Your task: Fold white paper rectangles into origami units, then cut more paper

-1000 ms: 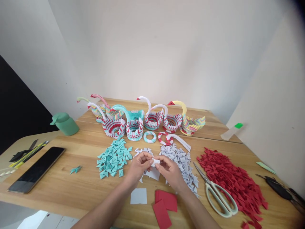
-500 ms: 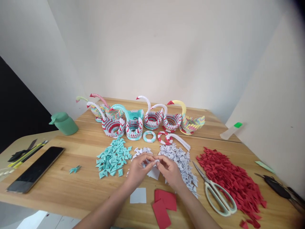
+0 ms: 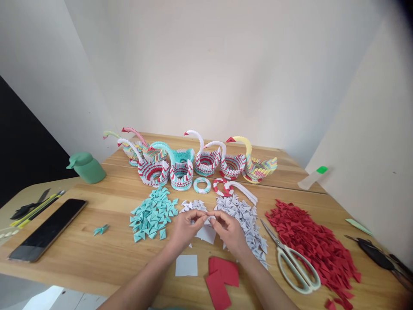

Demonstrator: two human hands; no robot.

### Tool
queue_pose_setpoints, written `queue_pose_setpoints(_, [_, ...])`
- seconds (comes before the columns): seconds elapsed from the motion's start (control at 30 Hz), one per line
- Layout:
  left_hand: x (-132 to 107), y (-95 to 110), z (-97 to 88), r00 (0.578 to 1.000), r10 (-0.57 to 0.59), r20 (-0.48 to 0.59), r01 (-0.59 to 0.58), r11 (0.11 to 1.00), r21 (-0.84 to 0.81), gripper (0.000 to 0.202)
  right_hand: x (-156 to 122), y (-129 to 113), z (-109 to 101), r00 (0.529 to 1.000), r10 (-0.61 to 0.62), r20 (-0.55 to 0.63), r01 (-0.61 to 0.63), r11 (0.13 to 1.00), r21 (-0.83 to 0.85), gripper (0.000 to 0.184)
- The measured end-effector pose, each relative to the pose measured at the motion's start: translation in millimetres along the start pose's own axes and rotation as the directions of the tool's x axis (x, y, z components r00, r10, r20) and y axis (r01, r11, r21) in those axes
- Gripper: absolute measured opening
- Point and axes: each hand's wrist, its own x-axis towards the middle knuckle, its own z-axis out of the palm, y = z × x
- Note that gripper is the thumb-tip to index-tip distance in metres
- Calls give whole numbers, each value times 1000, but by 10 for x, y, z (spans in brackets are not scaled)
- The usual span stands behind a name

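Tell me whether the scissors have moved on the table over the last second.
No. The scissors lie in the same spot between the white pile and the red pile; the small frame shift is the camera's.

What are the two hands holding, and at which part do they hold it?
The left hand and right hand pinch one small white paper piece between their fingertips, each at its own end. Its fold cannot be told.

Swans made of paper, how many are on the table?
7, counting necks, in a row across the far table: two multicoloured swans far left, red-white swan, teal swan, two red-white swans, yellow-necked swan right. Overlap may hide another.
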Motion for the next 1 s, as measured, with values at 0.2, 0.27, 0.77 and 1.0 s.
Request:
queue_pose_setpoints(0.2, [-9, 44, 3, 1000, 11, 2, -11, 1000, 17, 18, -7, -36, -15, 999, 9, 34, -10, 999, 36, 27])
queue_pose_setpoints(0.27, [-13, 66, 7, 999, 35, -4, -35, 998, 45, 17, -8, -37, -14, 999, 16, 43, -19, 999, 51, 27])
queue_pose_setpoints(0.77, [-100, -42, 100, 922, 387, 32, -376, 870, 319, 33, -6, -22, 32, 997, 74, -30, -69, 986, 151, 6])
queue_pose_setpoints(1.0, [-100, -29, 123, 938, 347, 17, -332, 879, 341, 37, -43, -29, 74, 997, -9, -71, 15, 997, 81, 3])
